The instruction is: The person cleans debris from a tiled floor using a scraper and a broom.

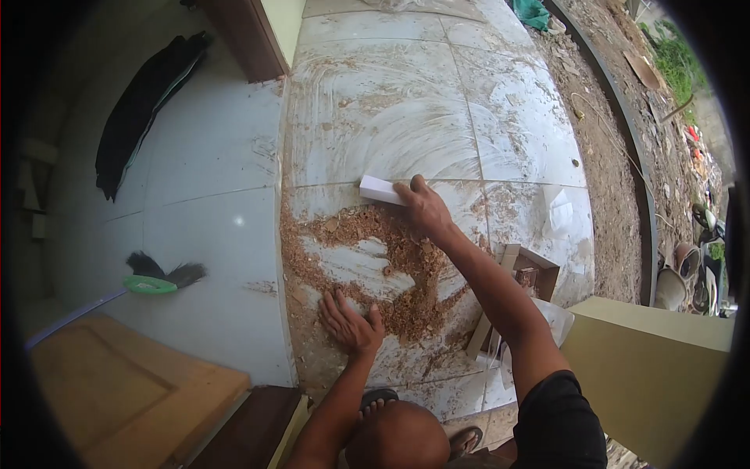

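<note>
My right hand (426,208) grips one end of a white rectangular block (380,190), which rests at the upper edge of a heap of brown wood shavings (420,301) on the tiled floor. Below and to the left, my left hand (351,324) lies against the floor with its fingers spread, touching the lower left edge of the shavings. A bare, smeared patch of tile (351,262) shows between the two hands. Pale curved wipe marks (426,137) run across the tiles beyond the block.
Beside my right forearm sits an open cardboard box (544,270); a clear plastic bag (556,316) lies close by. At left are a green-headed broom (151,284), a black item (144,117) and a wooden door panel (133,391). A metal rail (625,125) borders the dirt ground.
</note>
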A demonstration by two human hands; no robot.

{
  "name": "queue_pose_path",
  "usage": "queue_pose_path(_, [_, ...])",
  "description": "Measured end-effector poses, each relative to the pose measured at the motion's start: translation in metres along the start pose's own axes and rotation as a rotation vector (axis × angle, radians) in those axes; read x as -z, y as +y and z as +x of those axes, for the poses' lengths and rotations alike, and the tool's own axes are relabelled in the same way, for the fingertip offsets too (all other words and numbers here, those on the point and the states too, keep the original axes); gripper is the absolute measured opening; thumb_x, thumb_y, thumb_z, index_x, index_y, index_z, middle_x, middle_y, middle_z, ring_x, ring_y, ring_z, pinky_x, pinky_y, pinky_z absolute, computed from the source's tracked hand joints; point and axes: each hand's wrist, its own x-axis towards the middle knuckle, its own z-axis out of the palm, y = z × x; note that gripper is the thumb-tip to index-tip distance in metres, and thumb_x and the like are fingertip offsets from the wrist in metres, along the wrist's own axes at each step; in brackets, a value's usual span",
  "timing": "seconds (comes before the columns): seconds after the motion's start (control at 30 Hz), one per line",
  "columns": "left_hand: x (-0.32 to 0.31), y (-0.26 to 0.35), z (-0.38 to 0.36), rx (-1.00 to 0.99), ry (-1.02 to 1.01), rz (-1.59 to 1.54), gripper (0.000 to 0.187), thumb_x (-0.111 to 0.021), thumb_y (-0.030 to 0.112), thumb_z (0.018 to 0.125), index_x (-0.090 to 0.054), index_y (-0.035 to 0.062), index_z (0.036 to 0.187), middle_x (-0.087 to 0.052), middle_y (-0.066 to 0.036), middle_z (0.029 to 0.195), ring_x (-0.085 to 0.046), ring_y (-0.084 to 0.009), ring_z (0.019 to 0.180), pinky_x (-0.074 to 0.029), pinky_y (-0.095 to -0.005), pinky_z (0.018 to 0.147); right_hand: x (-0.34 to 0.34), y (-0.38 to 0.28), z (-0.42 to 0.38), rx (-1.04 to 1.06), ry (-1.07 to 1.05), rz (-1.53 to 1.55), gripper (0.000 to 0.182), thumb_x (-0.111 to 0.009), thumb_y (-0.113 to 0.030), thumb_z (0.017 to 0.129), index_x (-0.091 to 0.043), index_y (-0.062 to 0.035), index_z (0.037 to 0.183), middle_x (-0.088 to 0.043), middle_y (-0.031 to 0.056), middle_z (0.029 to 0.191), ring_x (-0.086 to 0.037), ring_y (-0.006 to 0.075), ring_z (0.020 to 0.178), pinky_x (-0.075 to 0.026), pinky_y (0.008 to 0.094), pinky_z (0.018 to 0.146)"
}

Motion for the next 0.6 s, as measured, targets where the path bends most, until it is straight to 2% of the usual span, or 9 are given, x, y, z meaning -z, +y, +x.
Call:
queue_pose_path(0.03, [-0.003, -0.001, 0.000, -0.003, 0.027, -0.015, 0.073, -0.043, 0.049, 0.093, -0.028, -0.0062, 0.138, -0.029, -0.029, 0.141, -0.028, -0.0472, 0.131, -0.022, -0.0579, 0.106, -0.005, -0.013, -0.018, 0.048, -0.051, -0.015, 0.033, -0.060, -0.011, 0.083, -0.060, -0.0112, 0.116, -0.050, 0.0171, 0.093, -0.063, 0.0365, 0.079, -0.055, 0.0421, 0.069])
queue_pose_path(0.13, [-0.004, -0.003, -0.003, 0.002, 0.054, -0.055, 0.074, -0.043, 0.050, 0.092, -0.027, -0.0066, 0.138, -0.028, -0.030, 0.140, -0.027, -0.0474, 0.131, -0.022, -0.0578, 0.107, -0.011, -0.038, -0.049, 0.196, -0.264, 0.005, 0.032, -0.061, -0.011, 0.083, -0.060, -0.0116, 0.115, -0.049, 0.0172, 0.092, -0.063, 0.0362, 0.076, -0.055, 0.0413, 0.066])
queue_pose_path(0.2, [-0.007, -0.006, -0.004, 0.013, 0.049, -0.058, 0.074, -0.043, 0.050, 0.092, -0.026, -0.0061, 0.138, -0.026, -0.030, 0.141, -0.026, -0.0477, 0.131, -0.021, -0.0580, 0.107, -0.018, -0.054, -0.031, 0.208, -0.184, 0.071, 0.030, -0.056, -0.007, 0.084, -0.060, -0.0116, 0.113, -0.049, 0.0167, 0.093, -0.063, 0.0361, 0.075, -0.055, 0.0419, 0.065])
queue_pose_path(0.27, [-0.011, -0.007, -0.007, 0.038, 0.027, -0.100, 0.076, -0.043, 0.051, 0.092, -0.024, -0.0059, 0.139, -0.023, -0.031, 0.142, -0.025, -0.0480, 0.132, -0.020, -0.0583, 0.106, -0.030, -0.060, 0.020, 0.101, 0.137, 0.066, 0.030, -0.055, -0.004, 0.083, -0.060, -0.0111, 0.111, -0.049, 0.0170, 0.094, -0.063, 0.0351, 0.074, -0.054, 0.0419, 0.064])
queue_pose_path(0.37, [-0.010, -0.007, -0.008, 0.045, 0.030, -0.132, 0.081, -0.041, 0.054, 0.091, -0.020, -0.0060, 0.141, -0.021, -0.031, 0.143, -0.023, -0.0481, 0.132, -0.021, -0.0584, 0.106, -0.056, -0.074, 0.071, 0.033, 0.174, 0.002, 0.030, -0.053, -0.003, 0.083, -0.059, -0.0103, 0.112, -0.049, 0.0175, 0.095, -0.064, 0.0343, 0.079, -0.055, 0.0402, 0.067])
queue_pose_path(0.43, [-0.012, -0.008, -0.005, 0.055, 0.046, -0.153, 0.083, -0.040, 0.056, 0.091, -0.019, -0.0061, 0.142, -0.020, -0.031, 0.144, -0.023, -0.0481, 0.132, -0.021, -0.0583, 0.105, -0.069, -0.086, 0.082, 0.220, 0.046, -0.053, 0.036, -0.052, -0.004, 0.084, -0.056, -0.0112, 0.118, -0.049, 0.0165, 0.098, -0.063, 0.0326, 0.088, -0.055, 0.0380, 0.072])
queue_pose_path(0.47, [-0.012, -0.008, -0.006, 0.048, 0.059, -0.147, 0.084, -0.039, 0.057, 0.091, -0.018, -0.0062, 0.142, -0.020, -0.031, 0.144, -0.024, -0.0481, 0.132, -0.022, -0.0581, 0.105, -0.075, -0.087, 0.075, 0.218, 0.044, -0.048, 0.036, -0.052, -0.004, 0.084, -0.056, -0.0112, 0.118, -0.049, 0.0165, 0.098, -0.063, 0.0326, 0.088, -0.055, 0.0380, 0.072])
queue_pose_path(0.53, [-0.010, -0.011, -0.013, 0.050, 0.056, -0.142, 0.085, -0.038, 0.058, 0.090, -0.018, -0.0064, 0.142, -0.020, -0.031, 0.144, -0.025, -0.0480, 0.132, -0.023, -0.0579, 0.104, -0.079, -0.099, 0.036, 0.449, -0.144, -0.033, 0.039, -0.050, -0.007, 0.086, -0.055, -0.0131, 0.124, -0.049, 0.0146, 0.102, -0.061, 0.0307, 0.096, -0.056, 0.0367, 0.076])
queue_pose_path(0.6, [-0.013, -0.010, -0.009, 0.067, 0.116, -0.245, 0.086, -0.037, 0.059, 0.090, -0.017, -0.0063, 0.142, -0.019, -0.031, 0.144, -0.026, -0.0481, 0.131, -0.024, -0.0574, 0.103, -0.072, -0.095, 0.005, 0.516, -0.220, -0.063, 0.041, -0.053, -0.008, 0.084, -0.055, -0.0141, 0.125, -0.048, 0.0141, 0.105, -0.060, 0.0300, 0.096, -0.055, 0.0361, 0.077])
